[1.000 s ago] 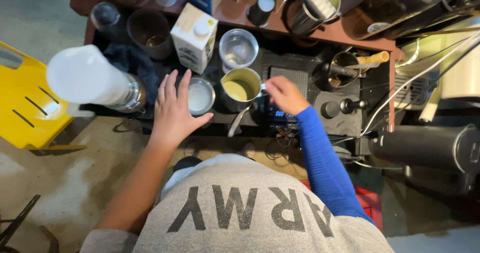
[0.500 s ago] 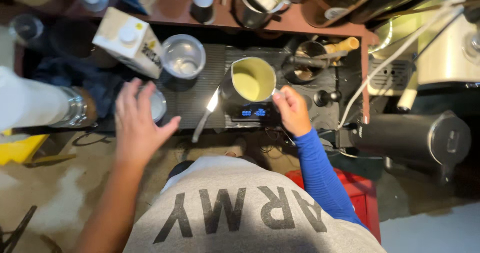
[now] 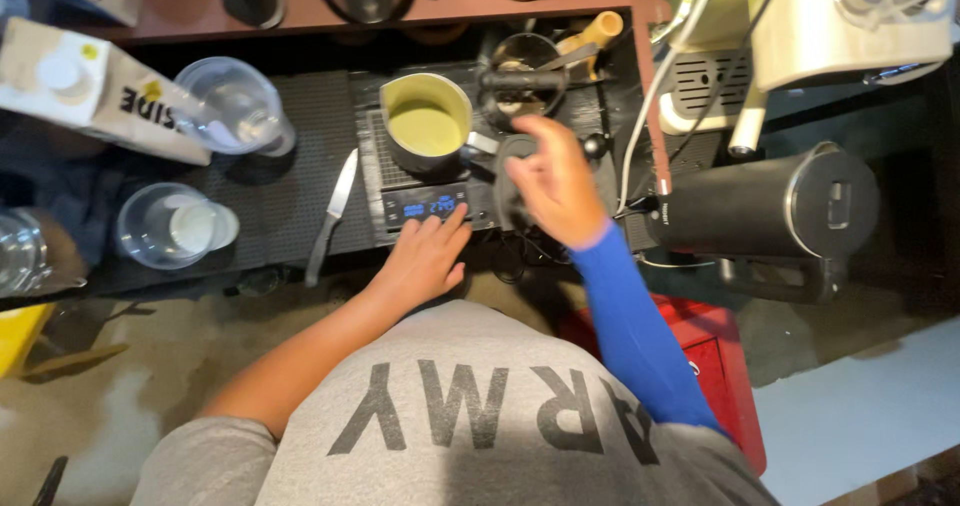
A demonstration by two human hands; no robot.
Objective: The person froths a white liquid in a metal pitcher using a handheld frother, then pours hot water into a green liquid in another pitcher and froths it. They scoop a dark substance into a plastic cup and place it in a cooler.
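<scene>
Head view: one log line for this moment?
left hand: fingertips on scale | right hand: raised, empty | pitcher: on scale, green liquid | knife: left of scale

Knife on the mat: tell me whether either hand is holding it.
No. The knife lies alone; the left hand rests at the scale.

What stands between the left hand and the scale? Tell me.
Nothing visible. The left hand already rests its fingertips on the front edge of the digital scale, just below its lit display. The metal pitcher sits farther back on the platform, and the knife lies off to the side.
</scene>
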